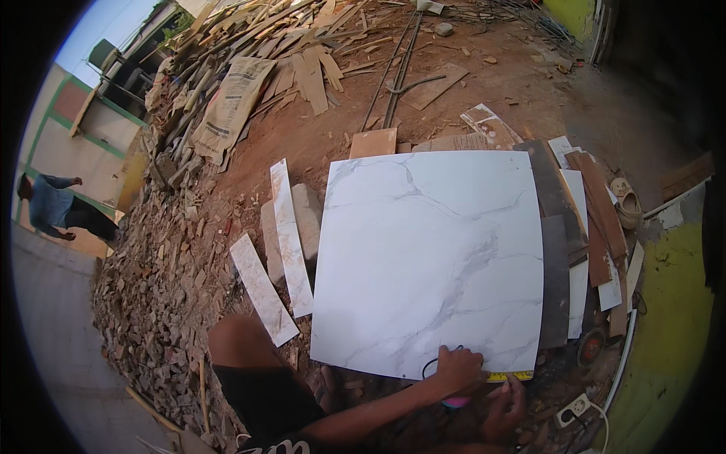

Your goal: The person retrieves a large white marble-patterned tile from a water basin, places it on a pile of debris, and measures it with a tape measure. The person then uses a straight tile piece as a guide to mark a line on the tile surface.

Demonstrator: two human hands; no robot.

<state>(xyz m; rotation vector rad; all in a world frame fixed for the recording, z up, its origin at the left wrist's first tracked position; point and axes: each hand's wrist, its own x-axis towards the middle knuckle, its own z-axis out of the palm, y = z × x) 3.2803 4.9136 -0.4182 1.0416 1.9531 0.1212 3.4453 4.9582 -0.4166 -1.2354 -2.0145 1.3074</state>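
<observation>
A large white marble-patterned tile [423, 257] lies in front of me over other pieces. My left hand [459, 372], on a forearm crossing from lower left, is curled closed on a tape measure at the tile's near edge; a black loop and a pink part show beside it. The yellow blade [508, 376] runs along that edge toward the right corner. My right hand [505, 415], just below, has its fingertips on the blade near that corner.
Cut white strips [291, 242] lie left of the tile, stacked offcuts [601, 234] and a cutting disc [591, 346] right. A power socket [573, 410] sits lower right. Rubble [151, 318], scrap wood [318, 76] and rods [401, 72] surround me. Another person [60, 208] is at far left.
</observation>
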